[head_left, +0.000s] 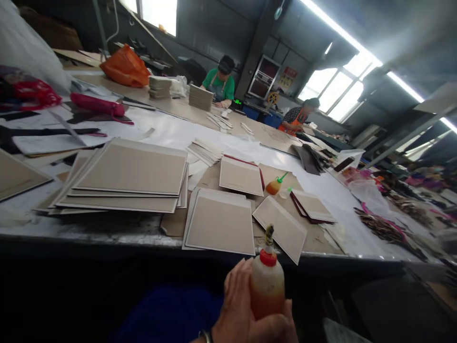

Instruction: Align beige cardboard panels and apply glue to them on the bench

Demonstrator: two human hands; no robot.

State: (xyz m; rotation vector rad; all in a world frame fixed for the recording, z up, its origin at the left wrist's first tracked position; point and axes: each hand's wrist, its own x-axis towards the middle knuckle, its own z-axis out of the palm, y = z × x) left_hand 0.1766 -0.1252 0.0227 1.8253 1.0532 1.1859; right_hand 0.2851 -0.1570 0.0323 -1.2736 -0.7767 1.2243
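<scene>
My left hand [238, 305] is at the bottom of the view, below the table's near edge, closed round a small glue bottle [267, 286]. The bottle holds orange-yellow liquid and has a red cap with a glue-crusted nozzle pointing up. A band shows at the wrist. My right hand is not in view. Just beyond the bottle, flat grey card panels [220, 223] with pale borders lie on the table [107, 231]. One panel [282, 227] sits at an angle over the edge.
A large stack of card panels [130, 176] lies at the left, and another glue bottle [274, 186] stands mid-table. Thin card strips [205, 151], dark covers [310, 159], an orange bag [125, 66] and a pink umbrella [96, 105] lie farther off. Two people [221, 83] [300, 116] work at the far end.
</scene>
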